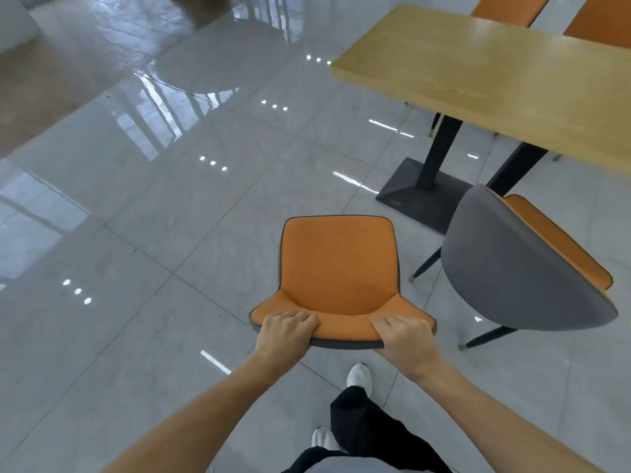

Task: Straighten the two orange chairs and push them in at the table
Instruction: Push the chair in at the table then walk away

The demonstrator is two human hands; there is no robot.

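Observation:
An orange chair (339,264) with a dark rim stands on the floor in front of me, left of the table and apart from it. My left hand (285,331) grips the left part of its backrest top. My right hand (404,339) grips the right part. A second orange chair (519,264), grey on its back, stands to the right, turned at an angle with its seat partly under the yellow wooden table (495,73).
The table's black post and base plate (415,196) stand between the two chairs and beyond them. Two more orange chairs (505,8) are at the table's far side. Glossy grey tiles stretch to the left. My feet (358,375) are just behind the held chair.

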